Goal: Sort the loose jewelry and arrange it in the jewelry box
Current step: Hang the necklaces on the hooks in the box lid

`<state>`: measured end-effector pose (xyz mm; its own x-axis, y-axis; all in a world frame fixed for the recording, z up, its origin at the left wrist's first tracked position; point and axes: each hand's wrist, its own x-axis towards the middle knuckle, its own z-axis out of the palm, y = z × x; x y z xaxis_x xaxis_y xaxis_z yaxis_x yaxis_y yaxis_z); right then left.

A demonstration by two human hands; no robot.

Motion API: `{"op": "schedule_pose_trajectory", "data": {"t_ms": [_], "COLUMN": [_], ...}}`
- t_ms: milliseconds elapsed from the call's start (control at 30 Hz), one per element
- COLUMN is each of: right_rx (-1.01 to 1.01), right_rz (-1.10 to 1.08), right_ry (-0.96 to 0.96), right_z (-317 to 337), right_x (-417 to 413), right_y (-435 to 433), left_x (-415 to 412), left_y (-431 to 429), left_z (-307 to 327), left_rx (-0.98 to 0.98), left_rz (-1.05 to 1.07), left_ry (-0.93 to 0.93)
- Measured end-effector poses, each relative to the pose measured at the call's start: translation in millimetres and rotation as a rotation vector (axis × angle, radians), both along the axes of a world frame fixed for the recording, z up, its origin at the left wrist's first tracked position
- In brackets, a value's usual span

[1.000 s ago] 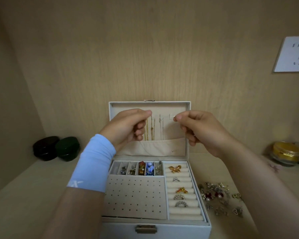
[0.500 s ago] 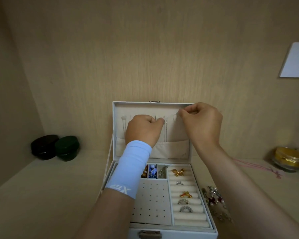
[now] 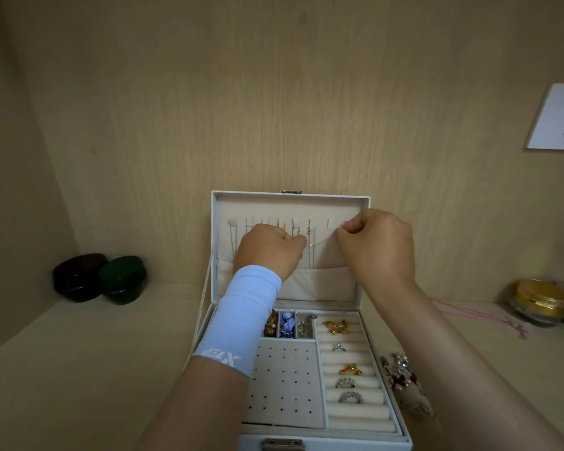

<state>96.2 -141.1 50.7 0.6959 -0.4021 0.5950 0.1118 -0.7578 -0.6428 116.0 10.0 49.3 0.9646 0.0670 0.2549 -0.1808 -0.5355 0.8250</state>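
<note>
Tension matters: left hand and right hand each pinch the fine chain. Hold it taut while lowering it onto the free hook.

I have both arms stretched forward, forearms angling inward. My left hand, a pale blue sleeve over its wrist, is curled knuckles-up. My right hand is curled too, just beside it. Each pinches one end of a fine chain.
</note>
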Motion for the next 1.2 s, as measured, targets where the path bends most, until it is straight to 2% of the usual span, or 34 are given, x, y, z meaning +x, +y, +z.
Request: {"op": "schedule_pose_trajectory", "data": {"t_ms": [100,267,333,367,433,567,667,767,900,1067,1200], "right_rx": [-0.024,-0.147,-0.143,-0.129,-0.100,-0.026,-0.024,0.044,0.061,0.010,0.005], "right_rz": [0.095,0.374,0.432,0.454,0.479,0.435,0.290,0.141,0.003,-0.088,-0.073], "right_ry": [-0.052,0.043,0.021,0.003,-0.025,-0.063,-0.082,-0.106,-0.113,-0.107,-0.112], "right_z": [6.7,22.5,24.5,25.3,25.9,24.8,20.2,15.5,12.5,11.8,10.7], "right_x": [-3.0,-13.9,-16.2,-16.6,-16.1,-12.3,-5.4,1.1,5.5,7.8,9.3], "right_y": [-0.8,-3.7,-4.6,-5.0,-5.8,-13.1,-19.1,-18.9,-11.0,-4.1,-3.9], "left_x": [-1.2,-19.4,-26.2,-28.3,-29.7,-25.9,-15.1,-3.9,2.3,5.9,7.1], "left_y": [7.8,27.3,26.8,22.6,10.1,-8.2,-11.8,-15.3,-21.7,-29.7,-30.1], "left_z": [7.2,42.1,50.7,52.0,46.1,27.8,19.6,12.9,8.0,10.7,14.9], "left_rx": [0.000,0.315,0.418,0.406,0.217,-0.283,-0.362,-0.238,-0.145,-0.019,0.013], "left_rz": [-0.030,-0.203,-0.230,-0.254,-0.380,-0.541,-0.397,-0.182,-0.006,0.135,0.143], "left_ry": [-0.010,0.180,0.096,0.026,-0.045,0.158,0.172,0.036,-0.098,-0.141,-0.092]}}
